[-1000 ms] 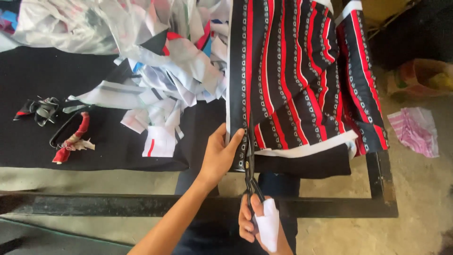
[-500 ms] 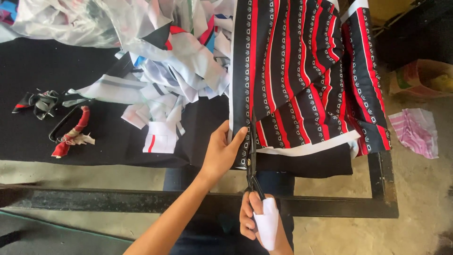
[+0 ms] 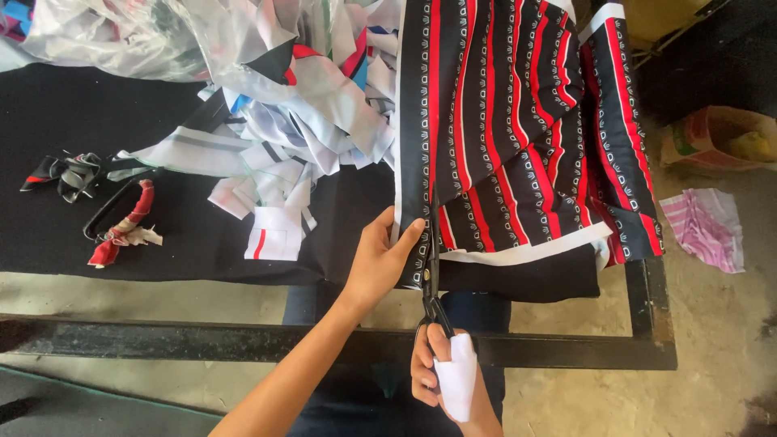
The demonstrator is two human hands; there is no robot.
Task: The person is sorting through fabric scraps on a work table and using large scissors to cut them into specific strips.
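Black cloth covers the cutting table [image 3: 73,105], whose dark metal frame [image 3: 655,324] stands on a dusty concrete floor [image 3: 712,388]. Over the table's near edge hangs a black fabric with red stripes and white patterned bands [image 3: 518,137], finished along its lower edge with a plain white border.

The left hand [image 3: 380,263] reaches up from below and pinches the left edge of this striped fabric, thumb on the front near the white patterned band and fingers curled round the edge, holding it flat. The right hand [image 3: 441,376] is lower, just in front of the frame, closed through the handles of a pair of black scissors [image 3: 429,275]; a piece of white material is wrapped around one of its fingers. The blades point up and lie along the fabric's left edge, just beside the left thumb, and they look nearly closed, though how far cannot be told exactly.

To the left of the striped fabric lies a heap of white and pale grey fabric offcuts [image 3: 275,154], some with red and blue marks, and behind it a crumpled clear plastic sheet [image 3: 162,32]. Further left on the black cloth rest a second pair of scissors with red rag wound on its handle [image 3: 121,222] and a small dark bundle of scraps [image 3: 69,174]. On the floor to the right lie a pink striped cloth [image 3: 704,226] and an orange plastic bag [image 3: 720,137].
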